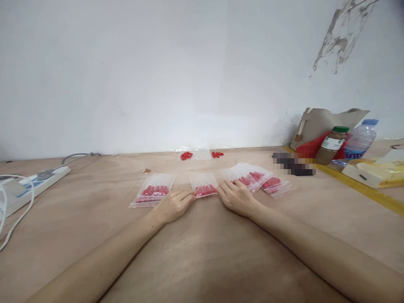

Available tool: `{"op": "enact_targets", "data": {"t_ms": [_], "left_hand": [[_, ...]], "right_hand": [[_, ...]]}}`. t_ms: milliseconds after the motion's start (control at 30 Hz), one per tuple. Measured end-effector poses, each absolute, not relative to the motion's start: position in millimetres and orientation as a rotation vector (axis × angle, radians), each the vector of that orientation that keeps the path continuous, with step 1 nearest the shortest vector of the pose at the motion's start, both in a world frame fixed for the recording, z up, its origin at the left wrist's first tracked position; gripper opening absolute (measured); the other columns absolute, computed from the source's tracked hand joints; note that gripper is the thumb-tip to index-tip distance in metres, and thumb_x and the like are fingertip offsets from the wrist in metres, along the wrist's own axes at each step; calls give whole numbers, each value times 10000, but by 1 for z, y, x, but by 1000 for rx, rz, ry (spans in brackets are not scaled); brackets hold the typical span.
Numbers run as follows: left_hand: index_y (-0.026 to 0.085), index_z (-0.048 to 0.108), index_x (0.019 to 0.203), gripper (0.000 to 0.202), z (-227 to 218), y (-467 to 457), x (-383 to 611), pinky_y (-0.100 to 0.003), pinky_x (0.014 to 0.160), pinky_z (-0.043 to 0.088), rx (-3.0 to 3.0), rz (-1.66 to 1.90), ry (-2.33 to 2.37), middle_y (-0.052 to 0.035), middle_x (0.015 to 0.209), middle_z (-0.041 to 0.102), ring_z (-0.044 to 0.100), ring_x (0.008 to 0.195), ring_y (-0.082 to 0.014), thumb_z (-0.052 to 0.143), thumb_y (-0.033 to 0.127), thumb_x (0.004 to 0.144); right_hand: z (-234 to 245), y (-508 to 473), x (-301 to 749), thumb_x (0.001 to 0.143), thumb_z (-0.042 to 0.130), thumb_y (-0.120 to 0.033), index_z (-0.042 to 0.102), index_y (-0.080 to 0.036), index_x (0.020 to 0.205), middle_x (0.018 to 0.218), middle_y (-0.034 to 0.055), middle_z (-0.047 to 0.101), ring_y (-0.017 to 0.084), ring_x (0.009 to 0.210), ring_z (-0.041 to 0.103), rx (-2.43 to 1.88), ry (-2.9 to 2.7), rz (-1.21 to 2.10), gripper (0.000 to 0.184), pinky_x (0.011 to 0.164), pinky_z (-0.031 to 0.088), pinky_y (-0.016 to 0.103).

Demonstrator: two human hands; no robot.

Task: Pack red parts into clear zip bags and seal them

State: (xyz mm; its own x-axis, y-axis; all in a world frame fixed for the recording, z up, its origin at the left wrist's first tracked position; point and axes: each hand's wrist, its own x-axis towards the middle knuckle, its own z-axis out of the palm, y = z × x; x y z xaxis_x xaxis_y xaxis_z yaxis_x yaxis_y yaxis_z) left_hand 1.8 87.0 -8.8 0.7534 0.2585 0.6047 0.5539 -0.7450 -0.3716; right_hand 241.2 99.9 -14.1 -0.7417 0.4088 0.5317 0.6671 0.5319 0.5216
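Observation:
A small clear zip bag (203, 180) lies flat on the table between my hands, with a row of red capsule-shaped pieces (205, 190) showing near its front edge. My left hand (175, 205) is closed at the bag's front left corner, thumb and fingers pinched together. At the front right corner my right hand (236, 198) also pinches the edge. Left of my hands rests a stack of similar filled bags (156, 189). More filled bags (249, 173) fan out to the right, partly behind my right hand.
Loose red pieces (186, 155) lie by the wall around a clear bag (201, 155). A power strip (34, 189) with cables is on the left. At right stand a green-capped bottle (332, 145), a water bottle (361, 141) and a beige bag (328, 120), beyond yellow tape (353, 179).

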Motion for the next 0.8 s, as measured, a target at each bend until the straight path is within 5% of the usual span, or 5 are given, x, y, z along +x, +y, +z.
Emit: {"op": "enact_targets", "data": {"t_ms": [300,533,633,800], "left_hand": [[144,591,832,133,-12,84,-3,-257,687,512,-2413,-782,-655,-35,811,650,611,728,-137,464,163,864],[187,488,1182,343,-10,80,8,-357,878,461,-2523,-734,-879,-74,1169,549,518,1062,-214,495,235,842],[221,515,1163,324,-13,81,10,-327,851,485,-2594,-753,-859,-41,1142,577,556,1020,-180,423,150,860],[183,543,1141,361,-4,88,-2,-317,903,457,-2550,-1083,-990,-56,1116,593,562,1018,-162,389,101,825]], "right_hand": [[-16,101,243,899,354,-268,532,-141,749,706,56,548,164,683,449,-863,-2405,-1091,266,572,235,296],[-19,100,244,876,398,-372,537,-158,709,700,33,561,140,687,471,-678,-2451,-738,305,646,304,275],[-10,98,251,830,421,-493,571,-169,833,849,47,597,160,831,501,-655,-2524,-509,357,795,320,312],[7,104,279,732,433,-635,532,-171,1097,1144,134,529,276,1079,438,-1043,-2499,-433,598,962,149,515]]}}
